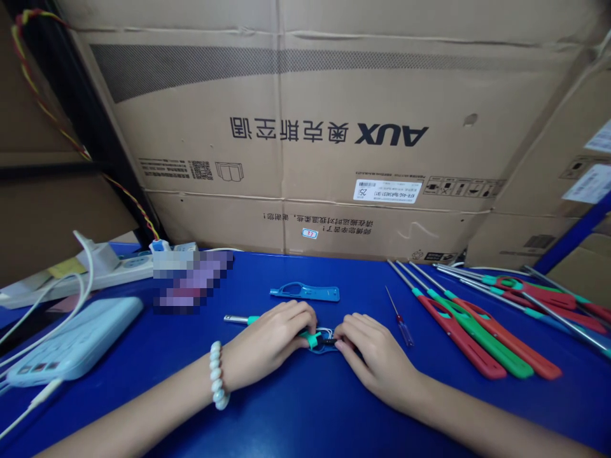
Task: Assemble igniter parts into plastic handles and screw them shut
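My left hand (270, 340), with a white bead bracelet on its wrist, lies curled over a partly taken-apart lighter (319, 340) on the blue table (296, 413). The lighter's metal tube (235, 319) sticks out to the left past my fingers. My right hand (370, 346) pinches the same lighter from the right, at a teal piece and thin wires between the two hands. Just beyond my hands lies a loose blue handle half-shell (305, 292). A small red-handled screwdriver (400, 317) rests right of my right hand.
Several finished long lighters with red, green and orange handles (482, 343) lie at the right. A power bank (71, 346) with white cables and a power strip (109, 267) sit at the left. Large cardboard boxes (305, 140) stand along the table's far edge.
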Motion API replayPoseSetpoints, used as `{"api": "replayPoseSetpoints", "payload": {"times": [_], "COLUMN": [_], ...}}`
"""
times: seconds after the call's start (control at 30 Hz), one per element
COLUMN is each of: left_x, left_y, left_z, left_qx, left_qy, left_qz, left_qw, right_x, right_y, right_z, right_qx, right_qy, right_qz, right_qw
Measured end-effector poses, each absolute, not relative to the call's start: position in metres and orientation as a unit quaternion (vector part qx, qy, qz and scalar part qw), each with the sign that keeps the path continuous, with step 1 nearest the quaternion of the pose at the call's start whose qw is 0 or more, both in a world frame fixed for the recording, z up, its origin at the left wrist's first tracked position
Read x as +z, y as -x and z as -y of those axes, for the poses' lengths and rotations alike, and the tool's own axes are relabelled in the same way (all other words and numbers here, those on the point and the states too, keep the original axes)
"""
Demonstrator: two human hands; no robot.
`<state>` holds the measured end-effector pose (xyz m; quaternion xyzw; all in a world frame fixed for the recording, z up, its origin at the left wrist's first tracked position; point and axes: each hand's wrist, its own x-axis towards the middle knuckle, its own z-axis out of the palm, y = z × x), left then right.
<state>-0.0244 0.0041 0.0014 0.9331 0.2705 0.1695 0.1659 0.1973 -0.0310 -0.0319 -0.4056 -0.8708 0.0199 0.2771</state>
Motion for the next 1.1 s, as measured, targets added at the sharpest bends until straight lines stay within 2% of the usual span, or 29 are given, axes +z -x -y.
{"api": "replayPoseSetpoints", "payload": {"times": [0.17,0.7,1.1], "left_x": [0.003,0.002,-0.004], "left_y": [0.025,0.013,0.013], "left_z": [-0.002,0.007,0.006], "left_qx": [0.148,0.130,0.165], "left_qy": [-0.943,-0.958,-0.950], "left_qz": [-0.255,-0.254,-0.258], "left_qw": [0.158,0.036,0.057], "right_x": [-0.032,-0.028,-0.028], "right_y": [-0.198,-0.198,-0.199], "right_z": [0.032,0.030,0.028], "right_qx": [0.024,0.088,0.120], "right_qy": [0.394,0.368,0.379], "right_qz": [0.877,0.882,0.874], "right_qw": [0.272,0.281,0.280]}}
